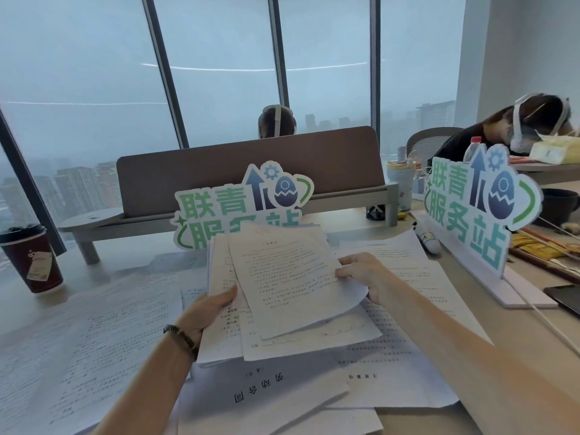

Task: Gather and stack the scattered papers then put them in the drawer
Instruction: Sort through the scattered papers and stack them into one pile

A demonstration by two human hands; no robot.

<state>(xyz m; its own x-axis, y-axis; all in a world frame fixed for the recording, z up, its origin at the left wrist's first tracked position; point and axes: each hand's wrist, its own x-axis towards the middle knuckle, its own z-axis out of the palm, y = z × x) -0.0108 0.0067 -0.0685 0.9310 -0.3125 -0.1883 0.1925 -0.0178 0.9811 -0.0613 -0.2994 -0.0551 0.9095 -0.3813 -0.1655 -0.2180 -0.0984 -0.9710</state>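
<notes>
A loose bundle of printed white papers [282, 277] is lifted above the desk between both hands. My left hand [204, 312], with a beaded bracelet on the wrist, grips the bundle's left edge, thumb on top. My right hand [361, 271] pinches the right edge of the top sheet. More printed sheets lie scattered flat on the desk [103, 259]: a large one at the left [78, 350], one with big characters in front [260, 390], others at the right [408, 265]. No drawer is in view.
A dark red takeaway cup [33, 259] stands at the left. Two green-and-white cut-out signs [241, 205] [480, 208] stand behind and right of the papers. A black phone [565, 298] and a white cable [546, 321] lie at the right. A brown desk divider [251, 164] rises behind; other people sit beyond it.
</notes>
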